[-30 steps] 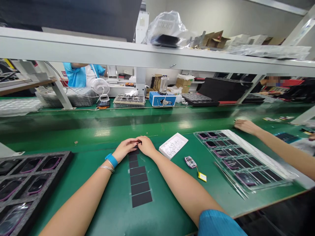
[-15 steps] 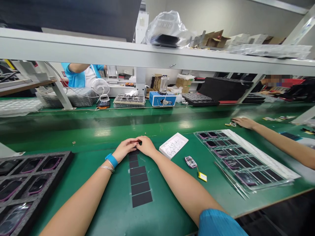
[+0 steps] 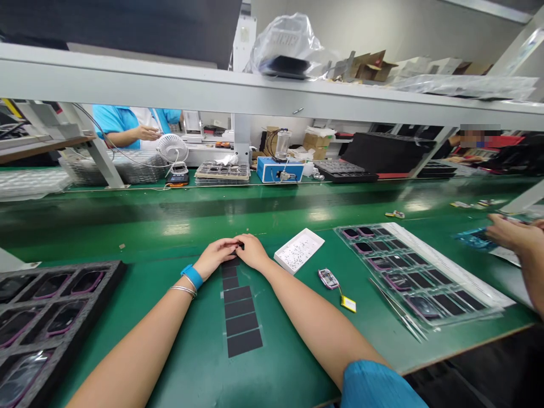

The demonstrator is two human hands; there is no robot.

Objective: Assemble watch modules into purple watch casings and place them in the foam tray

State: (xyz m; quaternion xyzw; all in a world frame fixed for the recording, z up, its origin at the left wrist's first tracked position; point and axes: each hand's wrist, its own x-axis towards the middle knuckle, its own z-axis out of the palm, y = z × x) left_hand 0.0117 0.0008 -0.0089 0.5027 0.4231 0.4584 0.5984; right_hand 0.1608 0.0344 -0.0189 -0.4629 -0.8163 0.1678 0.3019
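Note:
My left hand (image 3: pixel 216 253) and my right hand (image 3: pixel 251 250) meet fingertip to fingertip at the far end of a strip of black rectangular pads (image 3: pixel 238 309) that lies on the green bench. Both hands have their fingers curled and pinched on the top black pad (image 3: pixel 232 263) of the strip. A blue band and a thin bracelet ring my left wrist. Just right of my right hand sits a small white tray (image 3: pixel 299 250) of tiny parts. A small device with a yellow battery on a wire (image 3: pixel 338 287) lies further right.
A dark foam tray (image 3: pixel 46 311) holding pink-rimmed devices sits at my left. A clear tray (image 3: pixel 408 272) of devices and tweezers (image 3: pixel 397 310) lie at my right. A co-worker's hands (image 3: pixel 514 232) work at the far right; another person in blue stands behind the shelf. A conveyor belt runs across.
My hands have stayed in place on the strip. The co-worker's hand has pulled back from the belt to the far right, leaving a small part on the belt.

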